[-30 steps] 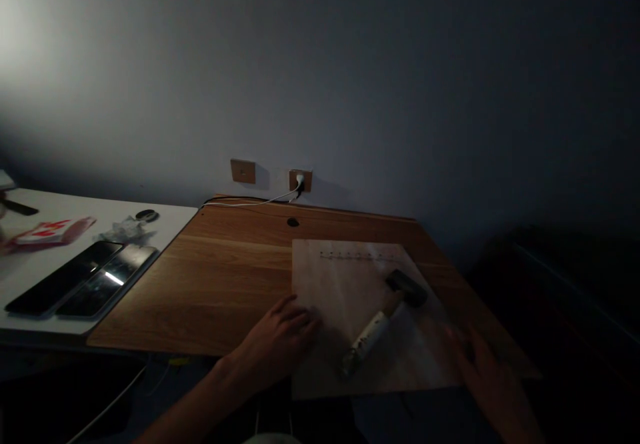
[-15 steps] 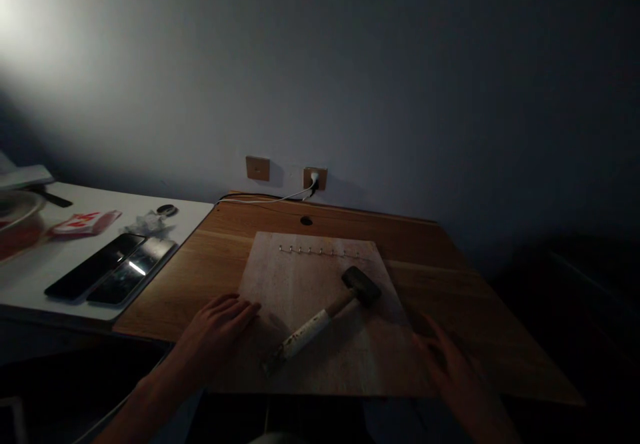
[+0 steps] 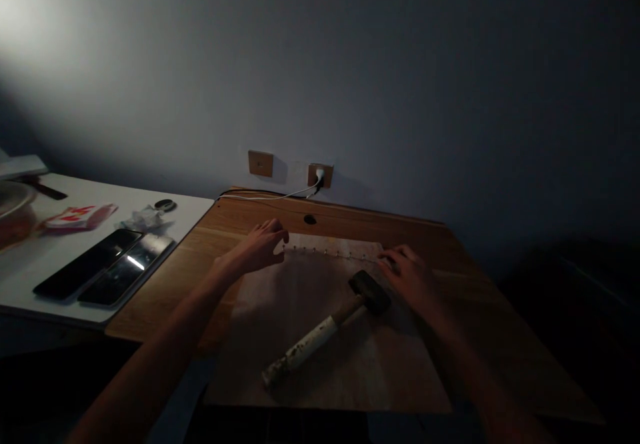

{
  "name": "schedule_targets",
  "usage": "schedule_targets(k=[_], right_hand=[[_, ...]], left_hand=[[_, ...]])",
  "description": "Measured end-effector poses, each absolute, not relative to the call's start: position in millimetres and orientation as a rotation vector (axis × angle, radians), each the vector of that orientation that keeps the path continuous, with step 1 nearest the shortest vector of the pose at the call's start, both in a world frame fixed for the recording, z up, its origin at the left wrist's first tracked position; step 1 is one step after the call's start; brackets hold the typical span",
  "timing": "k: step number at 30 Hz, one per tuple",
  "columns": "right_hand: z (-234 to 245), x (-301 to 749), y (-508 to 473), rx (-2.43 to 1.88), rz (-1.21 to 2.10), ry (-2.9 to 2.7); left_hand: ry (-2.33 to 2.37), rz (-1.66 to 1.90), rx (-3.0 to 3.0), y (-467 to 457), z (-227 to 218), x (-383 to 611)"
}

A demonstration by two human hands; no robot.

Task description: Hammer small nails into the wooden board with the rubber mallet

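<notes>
A pale board (image 3: 280, 337) lies on the wooden desk. Across its far part runs a row of several small metal nails (image 3: 326, 252), standing up. My left hand (image 3: 263, 245) reaches to the board's far left corner, thumb and forefinger apart beside the leftmost nail. At the far right corner is my right hand (image 3: 406, 272), fingers bent and parted from the thumb near the right end of the row. Whether either hand touches the board or a nail is hard to tell in the dim light. A mallet (image 3: 320, 331) with a dark head and worn white handle rests diagonally on the board.
Left of the wooden desk (image 3: 165, 291) is a white table (image 3: 15, 284) with two dark phones (image 3: 107, 267), a red-and-white packet (image 3: 80, 217), crumpled plastic (image 3: 145, 219) and a bowl (image 3: 17, 204). Cables run along the wall to a socket (image 3: 320, 175).
Both hands have moved forward, from the board's near sides to its far corners by the nails. The mallet still lies on the board. The view has shifted slightly.
</notes>
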State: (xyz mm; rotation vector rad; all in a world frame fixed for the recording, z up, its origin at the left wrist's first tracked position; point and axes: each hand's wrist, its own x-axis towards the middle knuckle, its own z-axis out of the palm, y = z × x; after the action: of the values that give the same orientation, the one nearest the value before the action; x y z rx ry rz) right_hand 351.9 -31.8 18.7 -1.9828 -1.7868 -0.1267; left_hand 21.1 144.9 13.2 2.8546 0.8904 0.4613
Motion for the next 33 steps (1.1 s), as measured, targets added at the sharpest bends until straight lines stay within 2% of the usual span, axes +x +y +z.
schedule_targets(k=[6,15,26,33], right_hand=[[15,350,15,-2.093,-0.041,-1.947],[0,346,29,-2.225,0.020,-1.953],[11,343,33,-1.984,0.108,-1.946],[9,339,38,-1.843,0.177,-1.860]], left_hand=[[0.860,0.180,2.860,159,23,37],[0.813,0.066,2.820,168,17,47],[0.827,0.060,2.808,162,32,46],[0.698,0.318,2.722,165,31,48]])
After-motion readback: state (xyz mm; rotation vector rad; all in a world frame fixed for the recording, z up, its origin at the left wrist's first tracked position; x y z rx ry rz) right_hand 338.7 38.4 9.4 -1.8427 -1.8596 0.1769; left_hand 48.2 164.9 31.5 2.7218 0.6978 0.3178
